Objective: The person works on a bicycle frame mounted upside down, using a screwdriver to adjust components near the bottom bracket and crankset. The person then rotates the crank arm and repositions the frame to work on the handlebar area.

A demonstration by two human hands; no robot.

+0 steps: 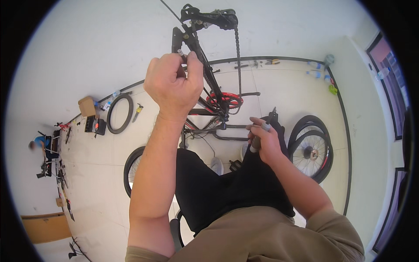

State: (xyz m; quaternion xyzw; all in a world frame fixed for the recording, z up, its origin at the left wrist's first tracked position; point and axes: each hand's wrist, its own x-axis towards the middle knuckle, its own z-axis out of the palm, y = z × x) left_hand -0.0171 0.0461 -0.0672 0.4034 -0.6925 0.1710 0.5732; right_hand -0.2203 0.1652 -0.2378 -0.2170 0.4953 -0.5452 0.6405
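My left hand [174, 83] is closed in a pinch beside the black rear end of a bicycle frame [188, 41]. A small silver tip [181, 52] sticks up at its thumb and forefinger; the rest of what it holds is hidden. Above and to the right hangs the black rear derailleur [216, 19], with the chain [238, 56] running down to a red chainring [227, 100]. Over my right thigh, my right hand [266, 142] grips a screwdriver-like tool [256, 142] with a grey handle, its dark tip pointing up and away from the frame.
Two wheels [310, 153] lie on the floor at my right. At the left are a loose tyre [120, 114], a hammer [138, 112] and a black toolbox [95, 125]. Pliers [273, 62] and bottles [314, 74] lie along the far wall. Another person [40, 143] sits at the far left.
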